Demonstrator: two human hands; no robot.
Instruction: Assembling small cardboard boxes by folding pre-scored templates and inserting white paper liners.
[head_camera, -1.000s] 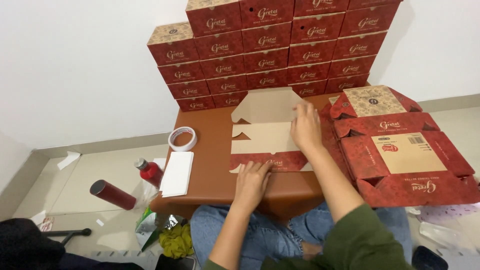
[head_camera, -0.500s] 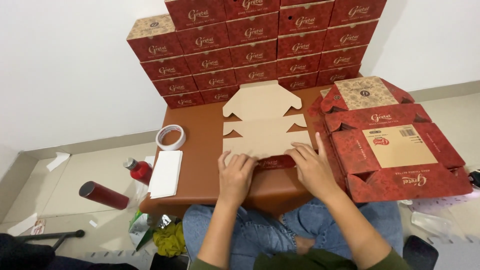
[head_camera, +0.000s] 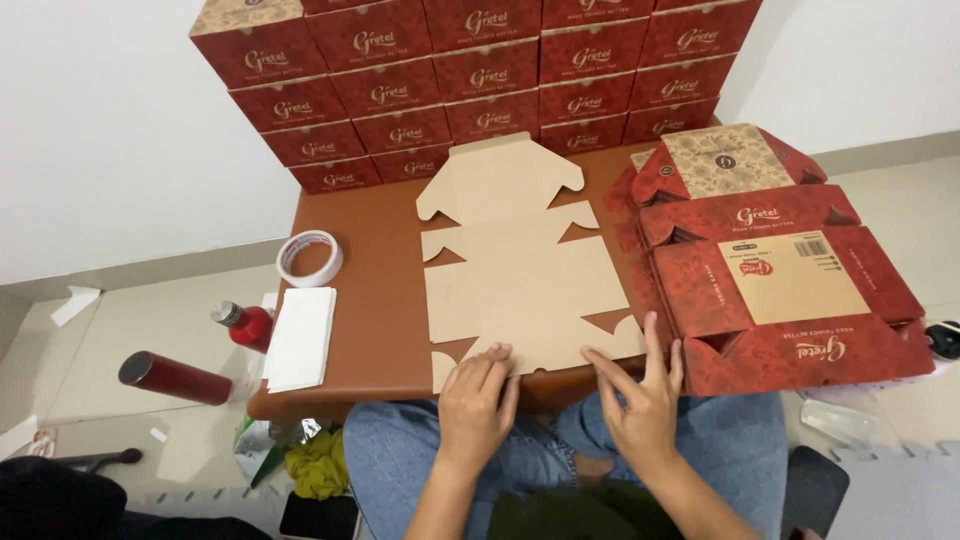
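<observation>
Left hand (head_camera: 478, 393) and right hand (head_camera: 640, 395), fingers spread, press near edge of flat unfolded brown cardboard box blank (head_camera: 520, 280), lying mid brown desk (head_camera: 375, 300). Right of blank: red flattened box stack (head_camera: 780, 290). Left: white tape roll (head_camera: 309, 258), white paper pad (head_camera: 300, 338)

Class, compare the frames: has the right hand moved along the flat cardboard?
Yes. The right hand came from the flat cardboard's far part to its near edge.

One unfolded plain brown box blank (head_camera: 520, 280); one stack of printed red flat blanks (head_camera: 780, 270); one tape roll (head_camera: 309, 258); one white paper pad (head_camera: 300, 336); two red cylindrical bottles (head_camera: 175, 378); assembled red boxes (head_camera: 480, 80) stacked in rows, total not countable
</observation>
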